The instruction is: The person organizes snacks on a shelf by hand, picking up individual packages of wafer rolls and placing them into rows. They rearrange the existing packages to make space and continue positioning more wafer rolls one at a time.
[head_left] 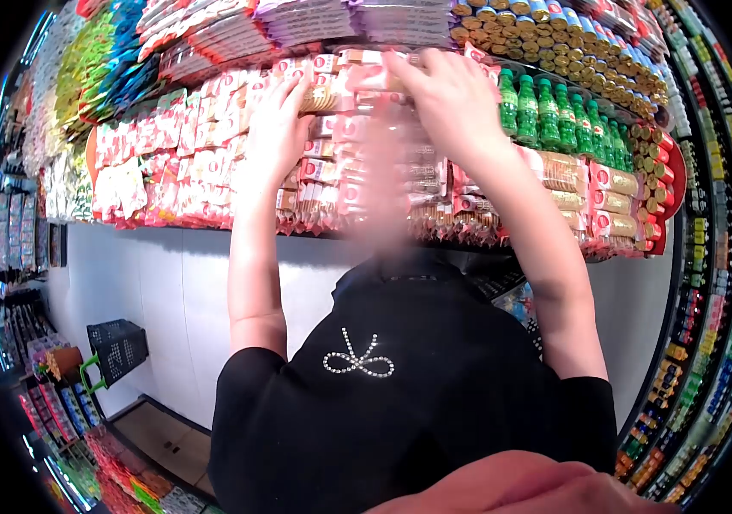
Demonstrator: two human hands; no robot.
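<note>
My left hand point(280, 128) reaches up onto a display of pink-and-white wrapped snack packets point(212, 103). Its fingers are stretched out and the thumb stands apart, beside a packet with a clear window point(321, 96). To the right, my right hand point(459, 101) lies over the upper row with its fingers spread. Its index fingertip is at a pink packet point(372, 77); whether it presses on it cannot be made out. Green bottles point(546, 111) stand just right of that hand. A blurred vertical smear hides part of the packets between my arms.
Gold-ended cans or rolls point(529, 34) and purple-white packs point(306, 21) fill the tier behind. Red-capped jars point(653, 171) stand at the right end. A dark basket point(117, 347) with a green handle is at the lower left. Stocked shelves point(717, 257) curve along the right.
</note>
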